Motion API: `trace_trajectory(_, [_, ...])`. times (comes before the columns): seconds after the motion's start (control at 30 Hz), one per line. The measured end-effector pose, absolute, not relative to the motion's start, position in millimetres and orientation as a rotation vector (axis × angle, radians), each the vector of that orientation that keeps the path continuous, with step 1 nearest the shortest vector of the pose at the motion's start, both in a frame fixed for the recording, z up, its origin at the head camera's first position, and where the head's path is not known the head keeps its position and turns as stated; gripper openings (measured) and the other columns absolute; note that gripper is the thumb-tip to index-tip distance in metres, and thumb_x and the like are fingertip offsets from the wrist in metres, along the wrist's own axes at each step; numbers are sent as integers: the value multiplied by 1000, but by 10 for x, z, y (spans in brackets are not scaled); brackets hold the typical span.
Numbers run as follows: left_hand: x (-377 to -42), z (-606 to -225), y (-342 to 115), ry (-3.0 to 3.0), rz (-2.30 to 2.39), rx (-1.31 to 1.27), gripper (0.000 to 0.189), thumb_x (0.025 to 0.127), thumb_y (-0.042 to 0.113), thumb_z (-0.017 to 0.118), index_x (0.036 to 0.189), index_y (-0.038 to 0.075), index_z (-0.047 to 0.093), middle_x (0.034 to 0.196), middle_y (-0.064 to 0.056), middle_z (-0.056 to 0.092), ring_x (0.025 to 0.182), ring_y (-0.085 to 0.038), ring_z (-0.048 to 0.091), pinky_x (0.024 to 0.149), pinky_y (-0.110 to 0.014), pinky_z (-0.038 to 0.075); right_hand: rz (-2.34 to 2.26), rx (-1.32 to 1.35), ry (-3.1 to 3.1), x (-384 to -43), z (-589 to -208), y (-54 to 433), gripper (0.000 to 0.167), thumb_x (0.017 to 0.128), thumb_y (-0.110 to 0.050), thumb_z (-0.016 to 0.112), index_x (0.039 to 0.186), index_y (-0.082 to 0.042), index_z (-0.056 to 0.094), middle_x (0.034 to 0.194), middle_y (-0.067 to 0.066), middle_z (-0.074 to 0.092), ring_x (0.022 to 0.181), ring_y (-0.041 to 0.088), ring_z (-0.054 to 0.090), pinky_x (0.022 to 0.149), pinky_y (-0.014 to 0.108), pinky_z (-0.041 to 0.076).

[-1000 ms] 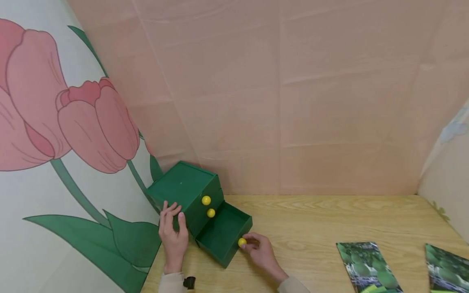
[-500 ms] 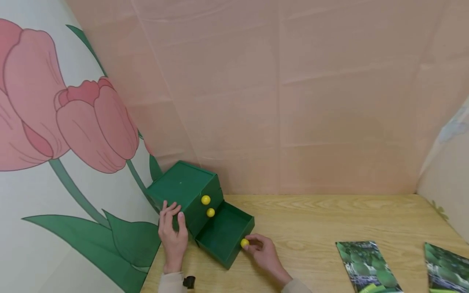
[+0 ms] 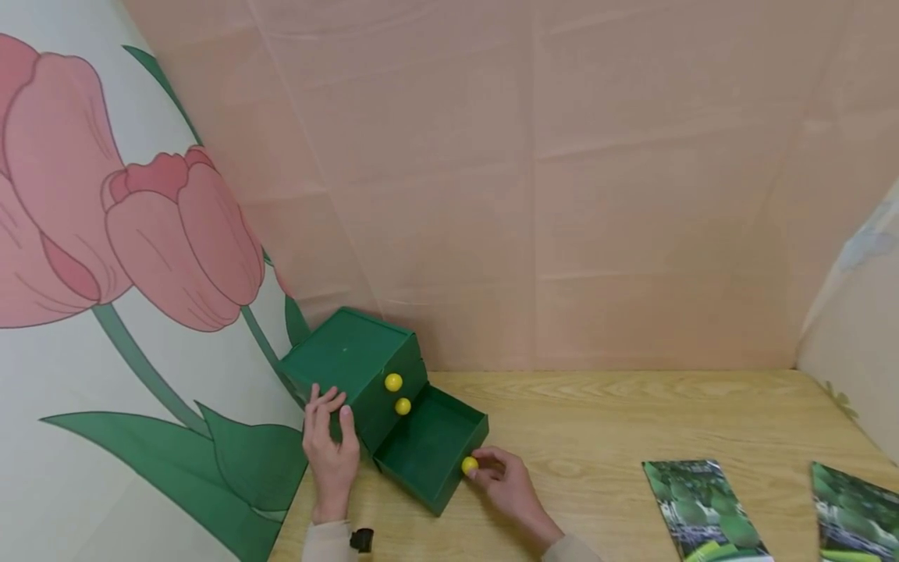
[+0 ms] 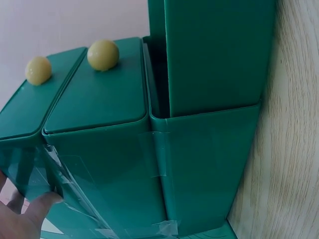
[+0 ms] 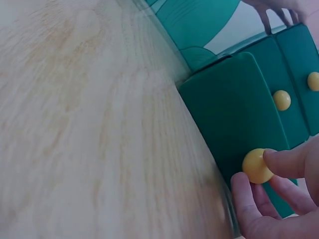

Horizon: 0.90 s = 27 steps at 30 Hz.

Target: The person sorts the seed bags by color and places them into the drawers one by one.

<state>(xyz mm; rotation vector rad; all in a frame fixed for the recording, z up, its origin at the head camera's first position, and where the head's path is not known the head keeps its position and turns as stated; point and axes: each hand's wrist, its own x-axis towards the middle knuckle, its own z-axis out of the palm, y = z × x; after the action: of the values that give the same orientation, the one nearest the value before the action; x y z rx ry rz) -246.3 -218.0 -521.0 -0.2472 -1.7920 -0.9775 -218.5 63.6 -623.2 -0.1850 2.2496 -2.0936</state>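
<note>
A green three-drawer cabinet [image 3: 347, 351] stands against the left wall, its bottom drawer [image 3: 449, 488] pulled well out and bare inside. The yellow round knob [image 3: 470, 465] on that drawer is pinched between the thumb and fingers of my right hand [image 3: 507, 488]; the right wrist view shows the same knob [image 5: 257, 166] close up. My left hand [image 3: 332, 457] rests on the cabinet's near side, fingers extended toward its top edge. In the left wrist view, its thumb [image 4: 45, 204] lies against the taped side wall. The upper two drawers, each with a yellow knob [image 3: 394, 382], are closed.
Two green-printed leaflets [image 3: 705, 507] [image 3: 857, 511] lie on the wooden table [image 3: 583, 437] to the right. A small black object [image 3: 361, 540] is beside the left sleeve. A wall with painted tulips [image 3: 186, 234] borders the left; a pinkish cloth [image 3: 534, 195] hangs behind.
The bottom drawer has slid out slightly to the right, with my right hand on its knob; over the last half second it barely moves. My left hand has stayed on the cabinet's side.
</note>
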Motion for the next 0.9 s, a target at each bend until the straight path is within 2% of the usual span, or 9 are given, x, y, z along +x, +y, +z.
trace_trajectory(0.2, [-2457, -5246, -2211, -1799, -995, -247, 23, 92, -14, 69, 112, -5, 74, 126, -29, 68, 143, -56, 48, 121, -71, 35, -2022, -163, 2240, -2130, -6120, 776, 37, 97, -7, 78, 130, 3, 66, 127, 21, 69, 111, 30, 74, 88, 32, 65])
trace_trajectory(0.3, [-2436, -5242, -2235, -1805, -1001, -250, 25, 93, -12, 71, 116, -1, 76, 128, -25, 69, 144, -54, 49, 125, -63, 36, -2038, -128, 2211, -2097, -6060, 871, 38, 97, -4, 76, 133, 5, 64, 129, 23, 68, 112, 31, 73, 87, 33, 65])
trace_trajectory(0.4, [-2384, -5217, -2219, -1829, -1007, -236, 28, 95, -8, 71, 121, 1, 76, 133, -22, 70, 145, -52, 50, 130, -44, 36, -2049, -69, 2204, -2062, -6038, 982, 39, 98, -3, 76, 134, 5, 64, 130, 25, 67, 112, 31, 73, 86, 32, 65])
trace_trajectory(0.5, [-2323, -5193, -2182, -1868, -996, -216, 33, 97, -4, 71, 129, 2, 75, 140, -20, 69, 145, -51, 49, 127, -23, 33, -2044, -36, 2225, -2027, -6036, 1102, 40, 97, -2, 76, 134, 5, 64, 130, 26, 67, 114, 33, 73, 87, 30, 65])
trace_trajectory(0.6, [-2255, -5182, -2127, -1903, -972, -196, 37, 98, -2, 72, 135, 0, 71, 144, -20, 67, 144, -53, 50, 122, -13, 31, -2029, -2, 2246, -1960, -6035, 1237, 41, 97, -4, 77, 135, 4, 64, 130, 25, 67, 115, 34, 73, 88, 30, 65])
trace_trajectory(0.7, [-2185, -5169, -2059, -1933, -946, -167, 39, 97, -2, 73, 136, -1, 70, 144, -19, 66, 141, -50, 54, 120, -10, 31, -2025, 40, 2262, -1886, -6009, 1380, 42, 97, -6, 78, 135, 3, 64, 131, 24, 68, 115, 33, 73, 88, 31, 65])
trace_trajectory(0.77, [-2131, -5158, -2007, -1945, -938, -138, 37, 96, -1, 74, 133, -1, 72, 142, -17, 68, 135, -46, 59, 116, -11, 36, -2015, 49, 2286, -1847, -5987, 1482, 42, 97, -8, 78, 136, 3, 65, 131, 23, 69, 114, 32, 74, 88, 31, 65])
trace_trajectory(0.83, [-2074, -5139, -1949, -1954, -937, -109, 32, 96, -1, 75, 127, -1, 74, 138, -16, 69, 125, -39, 62, 106, -16, 45, -2009, 63, 2314, -1820, -5961, 1583, 42, 97, -8, 78, 136, 2, 65, 130, 23, 70, 113, 32, 74, 87, 30, 65])
trace_trajectory(0.9, [-2021, -5116, -1890, -1960, -946, -98, 26, 96, 0, 75, 121, 0, 75, 133, -14, 71, 114, -35, 63, 94, -23, 48, -2005, 76, 2351, -1803, -5937, 1683, 41, 97, -8, 78, 135, 2, 66, 129, 22, 71, 112, 32, 75, 86, 29, 65])
